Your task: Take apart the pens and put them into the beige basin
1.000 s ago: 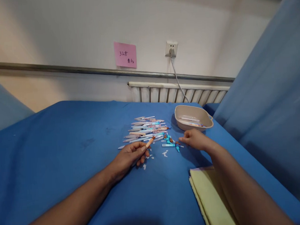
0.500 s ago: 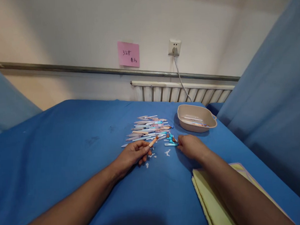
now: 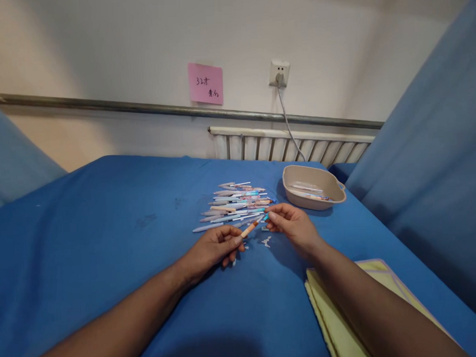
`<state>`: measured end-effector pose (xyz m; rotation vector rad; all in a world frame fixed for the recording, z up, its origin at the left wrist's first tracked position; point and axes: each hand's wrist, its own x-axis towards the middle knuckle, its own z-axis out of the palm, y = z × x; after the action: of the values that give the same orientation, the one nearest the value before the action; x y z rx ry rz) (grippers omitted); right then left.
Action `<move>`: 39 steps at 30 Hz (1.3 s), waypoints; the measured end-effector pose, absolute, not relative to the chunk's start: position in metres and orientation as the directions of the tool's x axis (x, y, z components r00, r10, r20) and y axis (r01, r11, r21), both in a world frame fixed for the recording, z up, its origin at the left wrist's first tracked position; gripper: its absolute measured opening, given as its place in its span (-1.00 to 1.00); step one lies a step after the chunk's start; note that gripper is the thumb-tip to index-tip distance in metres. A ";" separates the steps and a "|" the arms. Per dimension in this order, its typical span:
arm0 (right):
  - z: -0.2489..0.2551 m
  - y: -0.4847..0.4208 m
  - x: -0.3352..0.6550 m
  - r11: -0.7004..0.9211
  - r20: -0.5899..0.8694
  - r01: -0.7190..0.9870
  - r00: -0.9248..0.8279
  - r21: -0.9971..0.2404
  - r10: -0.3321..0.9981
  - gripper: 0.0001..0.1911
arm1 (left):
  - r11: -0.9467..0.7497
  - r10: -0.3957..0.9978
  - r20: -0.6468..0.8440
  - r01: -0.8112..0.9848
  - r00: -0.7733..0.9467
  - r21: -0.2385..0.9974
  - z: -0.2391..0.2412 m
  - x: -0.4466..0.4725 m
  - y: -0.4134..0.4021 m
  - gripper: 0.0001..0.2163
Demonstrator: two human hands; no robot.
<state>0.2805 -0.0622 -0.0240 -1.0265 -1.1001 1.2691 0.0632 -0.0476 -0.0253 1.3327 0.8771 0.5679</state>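
Blue sheet [image 3: 87, 243] spans the left side. The left hand [image 3: 214, 248] is pinching an orange barrel [image 3: 248, 230], tilted upward, brown end toward the right. Beyond it, many pens [image 3: 223, 209] lie in roughly parallel rows; whether each is complete cannot be told. White bits [image 3: 266, 241] lie loose in front of the rows. The right hand [image 3: 293, 226] pinches a small blue piece [image 3: 265, 217] at the barrel's brown end; joined or merely meeting, it is unclear. The work is judged partway: this barrel remains in hand, and slender items [image 3: 307, 187] lie in the basin [image 3: 304, 174]. Farther right and nearer, a folded yellow cloth [image 3: 322, 314] lies under the right forearm.
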 end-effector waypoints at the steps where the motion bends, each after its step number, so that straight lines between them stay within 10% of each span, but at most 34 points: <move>1: -0.024 -0.063 0.279 0.048 0.051 -0.203 -0.008 -0.978 0.999 -0.63 | 0.179 0.791 -0.217 0.124 0.572 0.976 -0.025 0.064 -0.048 -0.72; 39: -0.029 -0.063 0.277 0.230 0.227 0.038 -0.075 -0.972 0.971 -0.71 | 0.165 0.766 -0.230 0.163 0.601 0.973 -0.024 0.064 -0.052 -0.71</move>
<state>0.2770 -0.0630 -0.0294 -1.0354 -1.3944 1.0635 0.0638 -0.0516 -0.0236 1.3679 0.8693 0.5171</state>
